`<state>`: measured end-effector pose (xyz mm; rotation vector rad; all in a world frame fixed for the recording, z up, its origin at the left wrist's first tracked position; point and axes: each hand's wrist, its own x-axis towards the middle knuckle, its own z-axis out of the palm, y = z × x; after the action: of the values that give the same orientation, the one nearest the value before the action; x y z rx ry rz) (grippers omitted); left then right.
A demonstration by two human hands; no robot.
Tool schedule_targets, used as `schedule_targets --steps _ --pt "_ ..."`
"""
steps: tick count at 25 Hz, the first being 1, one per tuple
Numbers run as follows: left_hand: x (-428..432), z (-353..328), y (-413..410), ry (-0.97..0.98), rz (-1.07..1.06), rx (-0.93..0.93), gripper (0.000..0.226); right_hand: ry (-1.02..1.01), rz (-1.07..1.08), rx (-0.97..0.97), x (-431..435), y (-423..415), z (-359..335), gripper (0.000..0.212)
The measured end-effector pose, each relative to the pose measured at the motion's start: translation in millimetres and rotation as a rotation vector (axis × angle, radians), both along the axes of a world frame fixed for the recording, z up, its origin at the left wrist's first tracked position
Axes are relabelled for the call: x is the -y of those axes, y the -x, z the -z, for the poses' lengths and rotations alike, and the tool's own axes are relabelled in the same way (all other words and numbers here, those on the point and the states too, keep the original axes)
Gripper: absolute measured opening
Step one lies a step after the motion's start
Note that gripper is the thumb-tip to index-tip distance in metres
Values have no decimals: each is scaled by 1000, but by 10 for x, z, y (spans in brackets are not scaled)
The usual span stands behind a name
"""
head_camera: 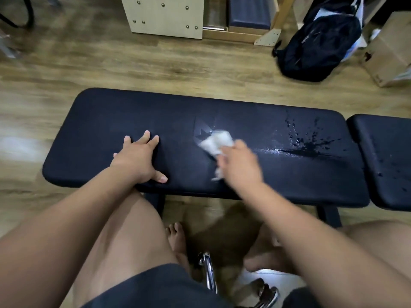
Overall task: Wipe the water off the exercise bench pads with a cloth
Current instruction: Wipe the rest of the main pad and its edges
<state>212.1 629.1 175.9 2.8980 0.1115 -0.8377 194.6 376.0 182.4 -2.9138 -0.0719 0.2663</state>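
A person sits facing a long dark exercise bench pad (pixel 155 121) that runs left to right across the wooden floor (pixel 155 63). The left hand (pixel 138 158) lies released, palm down and fingers spread, on the near left part of this tabletop, its thumb at the near edge. The right hand (pixel 238 165) is clenched on a white cloth (pixel 216 142), which sits crumpled on the pad just right of the middle, over an embossed logo (pixel 204 130); a loose end of the cloth trails toward the near edge. The hand and cloth are motion-blurred.

Water (pixel 309 147) lies on the right part of the same pad, well right of the cloth: a dark puddle with a wet streak running left toward the right hand, and scattered droplets on its far side. A second, smaller pad (pixel 382 138) sits just beside the long pad at the right, separated by a narrow gap, and it carries a few droplets too.

On the floor at the far side, a dark backpack (pixel 320 38) leans near the right, its contents hidden. Beside it at the far right stands a cardboard box (pixel 389 50); what it holds cannot be told. At the far centre is a pale wooden frame (pixel 164 16) with metal studs, and a dark cushion (pixel 249 12) rests inside its open right-hand section.
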Motion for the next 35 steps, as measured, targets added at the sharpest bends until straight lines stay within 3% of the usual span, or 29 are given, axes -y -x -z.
schedule_targets --steps 2,5,7,9,10,12,14,16,17,19,21,23,25,27,30,32,35 --pt "34 -19 7 -8 -5 11 127 107 195 61 959 40 -39 26" --pt "99 -105 2 -19 -12 -30 125 242 545 0 2356 13 -116 36" --pt "147 -170 22 -46 -5 -39 123 262 689 -6 2842 -37 -102 44" --pt "312 -218 50 -90 80 20 120 228 729 65 2467 -65 -176 36" --pt "476 -236 48 -91 145 64 119 219 651 108 2115 -109 -169 30" --pt "934 -293 38 -93 251 116 119 163 429 117 1188 -145 -99 23" --pt "1294 -332 30 -247 334 127 126 45 137 -11 259 -106 -73 27" --pt "1319 -296 -17 -401 316 129 137 -58 -101 -93 -28 -102 -49 27" --pt "1239 -272 -33 -391 253 98 140 -83 -123 -75 135 -128 -46 26" --pt "1028 -187 -60 -236 67 4 143 -3 -33 2 834 -189 1 26" --pt "961 -124 -98 -110 -25 -50 141 92 252 84 1780 -299 -16 26" --pt "1021 -134 -133 -67 -56 -60 138 185 519 34 2584 -388 -93 23" --pt "1070 -148 -171 -76 -67 -56 135 224 627 -4 2734 -574 -132 18" --pt "1099 -137 -221 -103 -63 -67 131 144 637 32 2143 -742 -52 19" --pt "1051 -116 -245 -117 -45 -65 124 -113 453 10 605 -873 71 27" --pt "1021 -96 -214 -108 -27 -63 130 -151 108 -106 -240 -779 -5 28" --pt "966 -66 -199 -73 -25 -20 139 -92 -205 -118 -299 -772 -77 25"
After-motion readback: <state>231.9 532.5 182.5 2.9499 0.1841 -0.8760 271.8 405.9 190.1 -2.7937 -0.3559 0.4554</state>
